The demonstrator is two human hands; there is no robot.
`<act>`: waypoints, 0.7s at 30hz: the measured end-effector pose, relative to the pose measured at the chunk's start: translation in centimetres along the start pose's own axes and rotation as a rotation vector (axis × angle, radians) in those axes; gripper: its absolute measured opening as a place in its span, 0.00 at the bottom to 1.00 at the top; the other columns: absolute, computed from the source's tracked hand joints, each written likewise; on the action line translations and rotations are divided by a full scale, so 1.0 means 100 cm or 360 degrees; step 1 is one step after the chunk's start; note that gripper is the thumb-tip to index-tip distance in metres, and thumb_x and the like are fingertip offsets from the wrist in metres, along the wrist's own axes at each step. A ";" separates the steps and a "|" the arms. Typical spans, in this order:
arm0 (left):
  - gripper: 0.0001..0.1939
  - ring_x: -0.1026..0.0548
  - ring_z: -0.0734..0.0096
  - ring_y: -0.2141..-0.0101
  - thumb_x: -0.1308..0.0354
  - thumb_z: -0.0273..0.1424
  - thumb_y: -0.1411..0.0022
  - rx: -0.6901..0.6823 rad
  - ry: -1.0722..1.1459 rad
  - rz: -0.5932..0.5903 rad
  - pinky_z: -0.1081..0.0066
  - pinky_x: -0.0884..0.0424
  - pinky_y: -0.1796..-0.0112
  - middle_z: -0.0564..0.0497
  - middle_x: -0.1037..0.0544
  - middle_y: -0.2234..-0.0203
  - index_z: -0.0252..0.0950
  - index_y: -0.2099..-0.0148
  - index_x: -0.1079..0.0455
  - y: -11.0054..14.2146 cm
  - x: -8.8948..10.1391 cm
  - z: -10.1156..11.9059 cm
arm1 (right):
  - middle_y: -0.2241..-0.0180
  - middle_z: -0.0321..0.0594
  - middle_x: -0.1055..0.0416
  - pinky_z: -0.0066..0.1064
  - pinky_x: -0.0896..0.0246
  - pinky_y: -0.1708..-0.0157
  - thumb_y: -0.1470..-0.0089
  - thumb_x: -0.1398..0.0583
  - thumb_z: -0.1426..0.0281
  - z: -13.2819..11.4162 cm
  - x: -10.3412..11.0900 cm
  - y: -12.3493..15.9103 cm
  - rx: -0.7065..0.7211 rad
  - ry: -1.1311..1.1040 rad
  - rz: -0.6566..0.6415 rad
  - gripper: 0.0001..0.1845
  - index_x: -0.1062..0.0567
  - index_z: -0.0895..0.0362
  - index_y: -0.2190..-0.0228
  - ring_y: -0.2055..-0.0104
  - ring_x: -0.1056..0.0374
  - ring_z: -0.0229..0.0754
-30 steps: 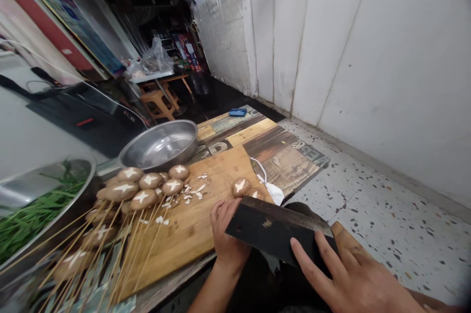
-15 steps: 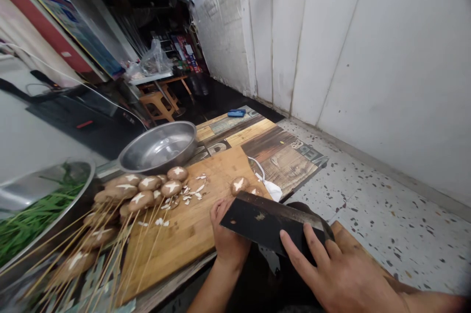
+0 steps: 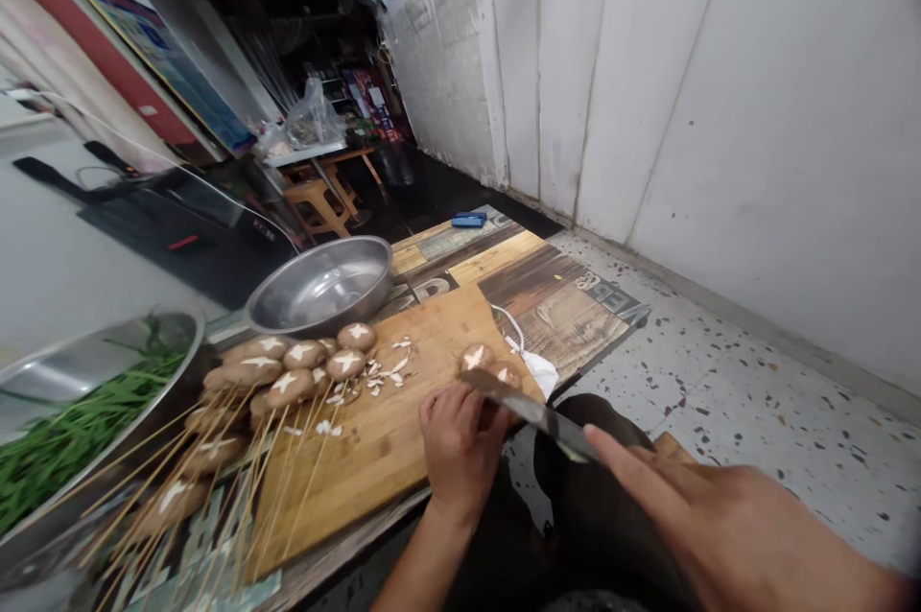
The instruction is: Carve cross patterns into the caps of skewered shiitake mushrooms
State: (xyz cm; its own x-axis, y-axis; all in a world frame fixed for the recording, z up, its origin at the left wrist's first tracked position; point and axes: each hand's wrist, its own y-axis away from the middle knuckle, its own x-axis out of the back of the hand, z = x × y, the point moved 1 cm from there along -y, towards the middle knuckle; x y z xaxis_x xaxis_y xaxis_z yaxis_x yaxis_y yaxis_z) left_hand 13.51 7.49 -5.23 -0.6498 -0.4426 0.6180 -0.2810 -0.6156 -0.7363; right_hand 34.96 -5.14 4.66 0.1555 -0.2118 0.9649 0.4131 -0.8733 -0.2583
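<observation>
My right hand [image 3: 691, 506] grips a cleaver [image 3: 525, 409], its forefinger stretched along the blade. The blade is turned nearly edge-on, its far end just above my left hand. My left hand [image 3: 462, 435] is closed at the cutting board's near right edge; its fingers hide whatever is in them. Just beyond lie a brown mushroom with a white cross cut in its cap [image 3: 476, 358] and a second mushroom [image 3: 507, 373], partly covered by the blade. Pale mushroom trimmings [image 3: 389, 372] are scattered on the wooden cutting board [image 3: 360, 454].
Several cross-cut mushrooms on skewers [image 3: 292, 388] are piled at the board's left. Behind them stands a steel bowl [image 3: 323, 281]; at far left is a basin of greens [image 3: 191, 329]. A white cloth [image 3: 539, 370] hangs at the board's right corner. A blue object [image 3: 469, 220] lies on the table's far end.
The cleaver has turned from showing its broad dark side to nearly edge-on, as my right hand rotated and moved slightly right. My left hand stays closed near the same mushrooms.
</observation>
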 end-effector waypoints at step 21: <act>0.16 0.22 0.61 0.62 0.31 0.36 0.43 0.0067 -0.0027 0.0063 0.58 0.34 0.54 0.46 0.19 0.63 0.35 0.55 0.26 -0.002 -0.003 0.003 | 0.71 0.37 0.23 0.19 0.44 0.86 0.35 0.45 0.54 0.101 -0.010 -0.023 -0.0734 -0.2001 -0.0879 0.35 0.45 0.53 0.34 0.85 0.38 0.29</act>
State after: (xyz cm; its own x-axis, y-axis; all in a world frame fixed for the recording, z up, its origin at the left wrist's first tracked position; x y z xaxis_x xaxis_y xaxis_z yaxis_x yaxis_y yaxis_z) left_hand 13.98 7.53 -5.13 -0.6476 -0.4780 0.5934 -0.2249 -0.6241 -0.7482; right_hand 42.88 1.52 3.86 0.8454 0.4987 0.1915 0.3976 -0.8268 0.3979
